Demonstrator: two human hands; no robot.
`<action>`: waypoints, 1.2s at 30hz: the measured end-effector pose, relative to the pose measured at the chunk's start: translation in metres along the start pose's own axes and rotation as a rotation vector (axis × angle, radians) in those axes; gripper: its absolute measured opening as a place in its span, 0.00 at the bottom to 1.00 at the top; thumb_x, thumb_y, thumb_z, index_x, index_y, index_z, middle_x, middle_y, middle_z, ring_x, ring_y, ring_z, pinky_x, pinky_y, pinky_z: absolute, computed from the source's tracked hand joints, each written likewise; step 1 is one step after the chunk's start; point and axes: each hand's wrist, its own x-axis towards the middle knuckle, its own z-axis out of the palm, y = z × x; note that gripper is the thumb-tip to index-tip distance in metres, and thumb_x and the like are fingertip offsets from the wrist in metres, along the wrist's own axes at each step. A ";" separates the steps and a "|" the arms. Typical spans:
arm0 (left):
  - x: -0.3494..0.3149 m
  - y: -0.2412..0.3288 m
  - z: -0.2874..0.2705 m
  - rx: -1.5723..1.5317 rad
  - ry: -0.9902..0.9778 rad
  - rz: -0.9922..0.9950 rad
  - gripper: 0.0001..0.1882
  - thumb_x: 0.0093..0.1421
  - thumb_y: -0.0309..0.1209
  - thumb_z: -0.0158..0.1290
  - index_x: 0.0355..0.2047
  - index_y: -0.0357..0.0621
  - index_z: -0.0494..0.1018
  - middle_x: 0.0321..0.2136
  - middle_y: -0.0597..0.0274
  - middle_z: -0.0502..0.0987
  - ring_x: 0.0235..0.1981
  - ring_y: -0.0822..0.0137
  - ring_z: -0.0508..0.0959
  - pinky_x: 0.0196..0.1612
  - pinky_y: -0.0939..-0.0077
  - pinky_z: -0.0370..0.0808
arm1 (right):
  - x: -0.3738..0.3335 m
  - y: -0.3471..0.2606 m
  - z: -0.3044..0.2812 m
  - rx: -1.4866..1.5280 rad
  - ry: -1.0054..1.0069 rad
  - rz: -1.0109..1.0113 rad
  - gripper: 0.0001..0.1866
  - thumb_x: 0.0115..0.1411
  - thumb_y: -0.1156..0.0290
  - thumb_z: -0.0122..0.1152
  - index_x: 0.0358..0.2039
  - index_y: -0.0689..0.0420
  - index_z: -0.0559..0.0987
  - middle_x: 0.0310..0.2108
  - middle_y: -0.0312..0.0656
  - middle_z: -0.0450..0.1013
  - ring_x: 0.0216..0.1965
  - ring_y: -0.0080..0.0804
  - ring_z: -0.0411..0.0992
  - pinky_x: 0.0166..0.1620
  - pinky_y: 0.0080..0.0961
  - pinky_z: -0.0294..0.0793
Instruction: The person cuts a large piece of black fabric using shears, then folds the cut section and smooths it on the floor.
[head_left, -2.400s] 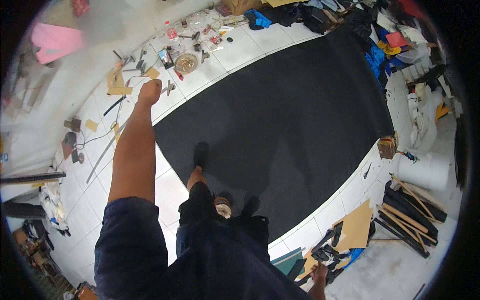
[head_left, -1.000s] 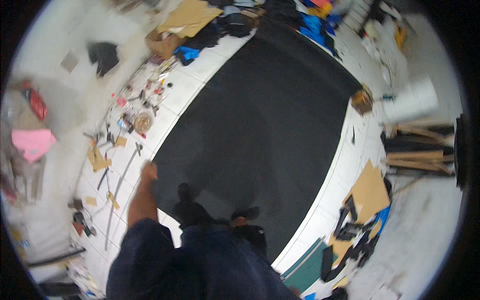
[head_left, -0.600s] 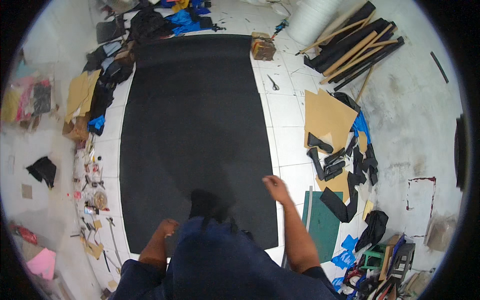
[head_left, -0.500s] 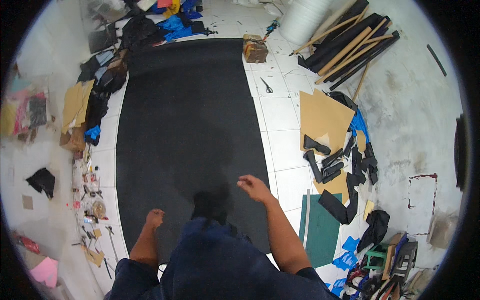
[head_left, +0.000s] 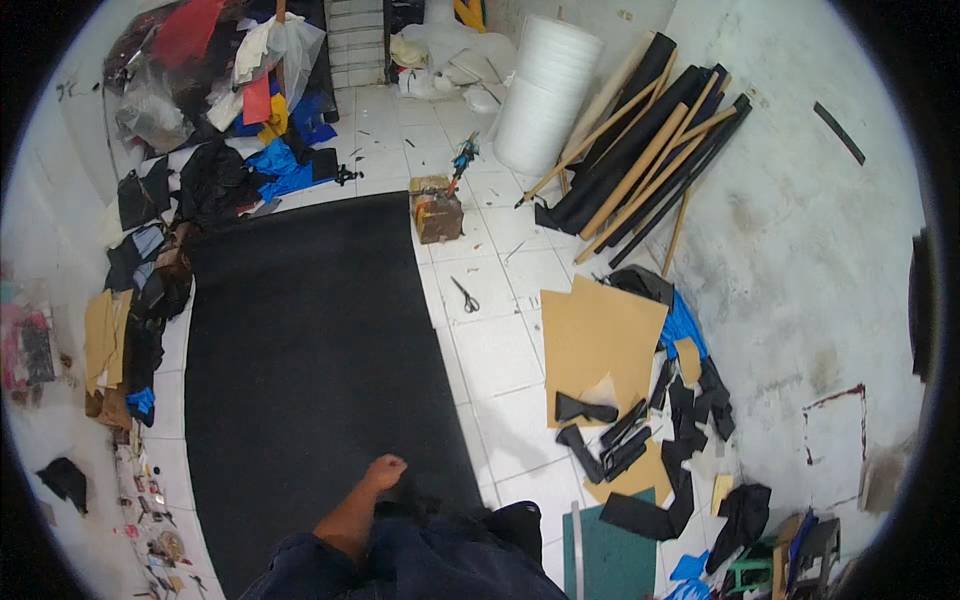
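Note:
A large sheet of black material lies spread on the tiled floor in front of me. My left hand is over its near part, close to my body, with the fingers curled in and nothing visible in them. The left forearm reaches up from a dark blue sleeve. My right hand is out of the picture. Some way ahead, a pair of black-handled scissors lies on the white tiles to the right of the sheet.
A brown taped block stands at the sheet's far right corner. Rolls of material lean on the right wall. Brown card, black pieces, a green cutting mat and a metal ruler lie on the right. Small tools line the left.
The view has swung up and to the right, showing more of the far end. My left hand has come across toward the middle. My right hand has left the picture.

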 end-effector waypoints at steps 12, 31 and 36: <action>0.154 0.182 0.037 -0.282 0.223 -0.156 0.17 0.61 0.38 0.48 0.41 0.38 0.76 0.41 0.50 0.78 0.43 0.56 0.78 0.47 0.67 0.72 | 0.156 -0.467 -0.079 0.268 -0.369 -0.416 0.14 0.65 0.55 0.48 0.37 0.52 0.75 0.26 0.37 0.73 0.24 0.27 0.72 0.22 0.28 0.69; 0.240 0.419 0.008 -0.608 0.563 -0.123 0.18 0.57 0.40 0.50 0.43 0.45 0.76 0.39 0.46 0.78 0.43 0.46 0.77 0.48 0.55 0.73 | -0.026 -1.114 -0.070 -1.217 -0.688 -1.837 0.17 0.59 0.59 0.60 0.41 0.59 0.78 0.39 0.53 0.75 0.40 0.52 0.73 0.41 0.40 0.73; 0.306 0.497 0.060 -0.006 0.417 -0.021 0.17 0.55 0.39 0.52 0.43 0.48 0.77 0.43 0.49 0.77 0.47 0.50 0.76 0.47 0.51 0.74 | 0.029 -1.272 -0.043 -1.771 -0.971 -1.445 0.15 0.61 0.59 0.57 0.36 0.59 0.77 0.34 0.48 0.74 0.34 0.42 0.72 0.40 0.36 0.71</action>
